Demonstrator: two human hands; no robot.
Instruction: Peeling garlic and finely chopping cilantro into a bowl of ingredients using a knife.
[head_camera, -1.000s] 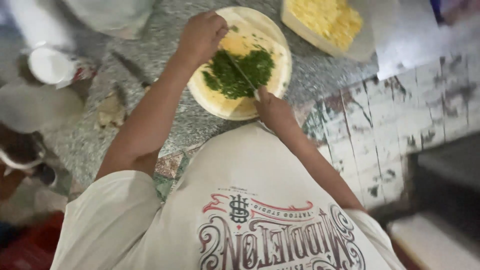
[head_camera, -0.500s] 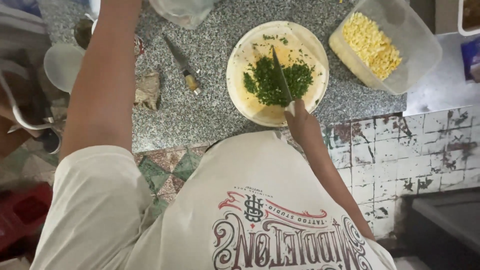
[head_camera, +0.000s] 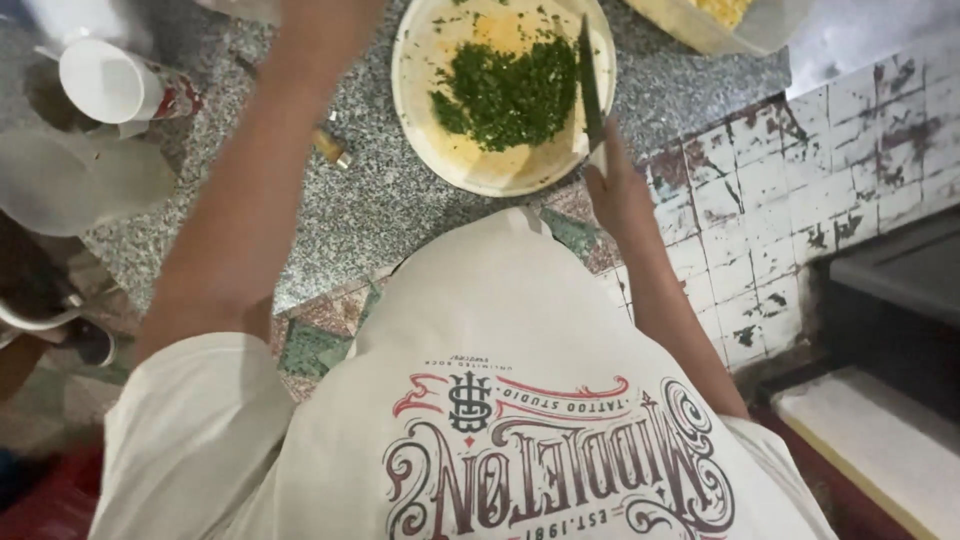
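Fingers of the right hand (head_camera: 615, 185) wrap the knife (head_camera: 590, 80), blade laid over chopped herbs (head_camera: 510, 95) on the round board (head_camera: 480, 170). Left hand reaches out of frame, fingers unseen. Best rock the blade gently, gathering greens inward.

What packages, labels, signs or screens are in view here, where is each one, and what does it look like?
Printed T-shirt design: on the person's pale shirt, bottom middle; ornate dark lettering with red scrollwork.
White cup: top left on the grey speckled counter, lying on its side; a red patterned band shows at its base.
Clear plastic tub: top right, beyond the right hand holding the knife; yellow food inside, no label visible.
No signs or screens.
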